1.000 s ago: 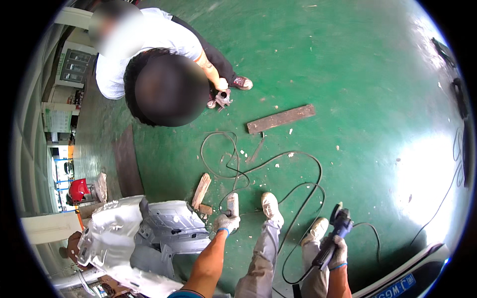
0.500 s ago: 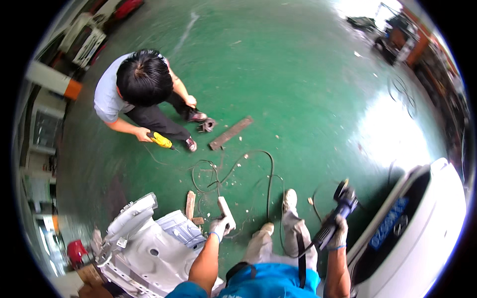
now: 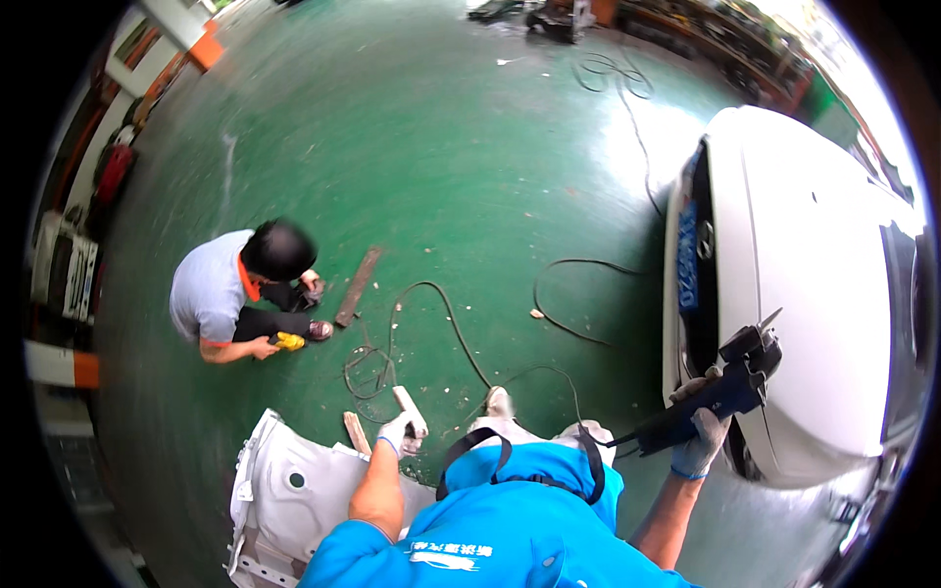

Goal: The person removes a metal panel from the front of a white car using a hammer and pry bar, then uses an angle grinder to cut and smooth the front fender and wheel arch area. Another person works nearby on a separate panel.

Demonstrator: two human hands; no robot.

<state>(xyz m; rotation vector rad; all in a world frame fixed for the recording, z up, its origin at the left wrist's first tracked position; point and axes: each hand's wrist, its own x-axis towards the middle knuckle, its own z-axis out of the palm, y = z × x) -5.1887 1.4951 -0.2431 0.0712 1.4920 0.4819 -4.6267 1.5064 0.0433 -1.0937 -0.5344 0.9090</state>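
While the right hand, in a pale glove, was wrapped firmly around the body of a dark power tool, the gloved left hand was bent round the lower end of a pale oblong piece, its kind too small to tell. The power tool lay within the right hand's grasp, its head pointing up and away to the right and its cord trailing from the rear toward the person's legs. The oblong piece jutted forward from the left hand. Just beside that hand, on its left, was a short length of wood, and nearer the body a large silver metal panel with a round hole. A white car stood on the right, partly hidden by the power tool. Farther ahead, a looped cable lay on the green floor, with a brown plank beyond it. Left of the plank, a co-worker in a grey shirt crouched, holding a yellow tool.
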